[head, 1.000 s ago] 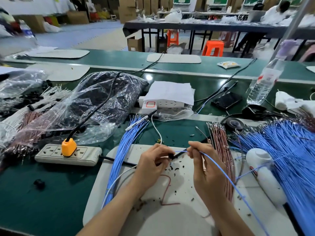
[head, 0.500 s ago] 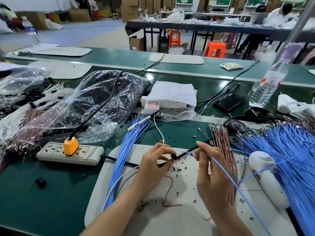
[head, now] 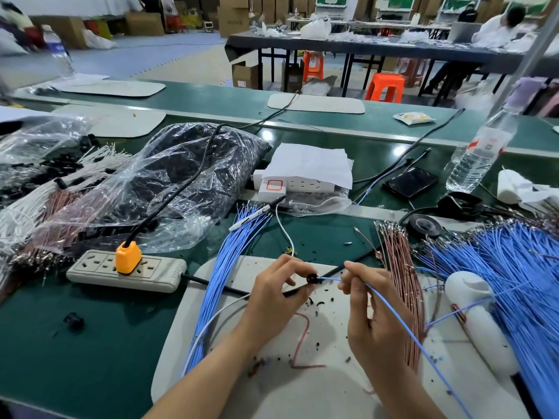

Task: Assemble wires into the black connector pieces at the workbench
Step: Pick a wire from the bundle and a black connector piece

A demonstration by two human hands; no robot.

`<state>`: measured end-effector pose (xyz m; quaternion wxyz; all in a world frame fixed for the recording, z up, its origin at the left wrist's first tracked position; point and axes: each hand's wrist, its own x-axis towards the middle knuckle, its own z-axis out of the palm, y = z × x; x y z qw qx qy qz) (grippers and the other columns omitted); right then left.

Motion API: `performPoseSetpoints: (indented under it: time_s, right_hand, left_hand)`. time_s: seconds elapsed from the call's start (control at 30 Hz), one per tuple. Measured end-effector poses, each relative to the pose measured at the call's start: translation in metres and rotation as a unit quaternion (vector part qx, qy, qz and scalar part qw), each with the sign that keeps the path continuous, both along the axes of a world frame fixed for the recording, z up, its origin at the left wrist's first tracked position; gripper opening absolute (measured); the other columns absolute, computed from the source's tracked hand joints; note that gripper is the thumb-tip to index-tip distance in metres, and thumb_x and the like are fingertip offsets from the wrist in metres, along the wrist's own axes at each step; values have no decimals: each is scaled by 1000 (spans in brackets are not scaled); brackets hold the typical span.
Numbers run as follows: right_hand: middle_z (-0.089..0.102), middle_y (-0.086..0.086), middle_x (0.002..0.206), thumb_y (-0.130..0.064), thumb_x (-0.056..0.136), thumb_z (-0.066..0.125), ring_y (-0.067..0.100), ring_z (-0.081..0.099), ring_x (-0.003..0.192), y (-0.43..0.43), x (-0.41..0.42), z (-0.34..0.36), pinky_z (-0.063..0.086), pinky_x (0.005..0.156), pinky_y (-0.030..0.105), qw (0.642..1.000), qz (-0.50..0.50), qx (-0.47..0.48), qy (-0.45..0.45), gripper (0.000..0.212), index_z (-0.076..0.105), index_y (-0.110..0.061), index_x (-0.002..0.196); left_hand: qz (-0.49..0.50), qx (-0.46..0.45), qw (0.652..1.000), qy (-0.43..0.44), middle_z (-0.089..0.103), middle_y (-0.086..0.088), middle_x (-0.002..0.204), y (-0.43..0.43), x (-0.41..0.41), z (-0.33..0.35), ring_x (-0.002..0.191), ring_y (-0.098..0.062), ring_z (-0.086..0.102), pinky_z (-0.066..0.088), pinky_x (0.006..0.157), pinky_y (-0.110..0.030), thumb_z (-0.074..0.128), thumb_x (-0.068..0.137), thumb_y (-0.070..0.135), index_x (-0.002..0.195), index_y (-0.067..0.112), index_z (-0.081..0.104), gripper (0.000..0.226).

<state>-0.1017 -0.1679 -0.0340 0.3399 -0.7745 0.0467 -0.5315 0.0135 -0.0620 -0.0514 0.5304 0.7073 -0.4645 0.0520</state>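
Note:
My left hand (head: 273, 293) pinches a small round black connector piece (head: 311, 278) over the white mat (head: 193, 337). My right hand (head: 367, 306) pinches a single blue wire (head: 393, 313) near its tip, and that tip touches the connector's right side. The wire trails down to the right past my wrist. A bundle of blue wires (head: 230, 261) lies left of my left hand. A pink wire bundle (head: 399, 267) and a big heap of blue wires (head: 520, 285) lie to the right.
A grey power strip (head: 96, 269) with an orange plug (head: 128, 257) sits left. Behind it is a plastic bag of black parts (head: 187, 176). A white bottle (head: 478, 316) lies right, near a tape roll (head: 423, 226), a phone (head: 410, 181) and a water bottle (head: 481, 152).
Both hands have stayed close together over the mat. The black connector now shows clearly at my left fingertips, with the blue wire's tip against it.

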Motion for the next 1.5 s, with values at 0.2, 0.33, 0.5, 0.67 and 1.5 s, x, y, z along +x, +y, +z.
performPoseSetpoints:
  time_s: [0.2, 0.33, 0.5, 0.67, 1.5]
  right_hand:
    - [60, 2, 81, -14, 97, 43, 3, 56, 75, 2, 2, 3, 45, 72, 14, 999, 11, -10, 46, 21, 57, -15, 112]
    - [62, -3, 88, -9, 96, 49, 4, 60, 76, 2, 5, 1, 51, 68, 22, 995, 30, 10, 91, 20, 67, -9, 105]
    - [54, 0, 100, -20, 98, 50, 4, 54, 90, -1, 8, 1, 40, 77, 11, 976, 63, 153, 141, 22, 69, -25, 109]
    - [67, -12, 94, -11, 95, 56, -2, 59, 77, -6, 14, -4, 44, 71, 13, 937, 136, 221, 236, 27, 70, -31, 104]
    - [65, 2, 82, -15, 83, 70, 9, 63, 68, -28, 1, 7, 52, 64, 16, 973, -57, 222, 18, 8, 65, -18, 89]
  left_hand:
    - [-13, 3, 1000, 2, 63, 6, 96, 0, 1, 0, 88, -2, 60, 50, 71, -22, 72, 79, 3, 101, 15, 71, 25]
    - [-54, -12, 998, 7, 64, -1, 98, 0, 0, 1, 90, -9, 63, 52, 79, -25, 69, 83, 3, 109, 13, 70, 28]
    - [-59, -19, 992, 108, 69, 10, 92, 1, -3, 1, 86, -9, 68, 50, 82, -22, 71, 82, 8, 108, 24, 48, 37]
    - [-92, -20, 980, 177, 68, -2, 83, 2, -2, 3, 75, -19, 67, 56, 72, -37, 71, 80, 8, 82, 18, 56, 18]
    - [150, -43, 979, -128, 46, -2, 133, 2, 6, 5, 119, -11, 46, 30, 107, -27, 52, 89, 19, 117, 13, 52, 29]
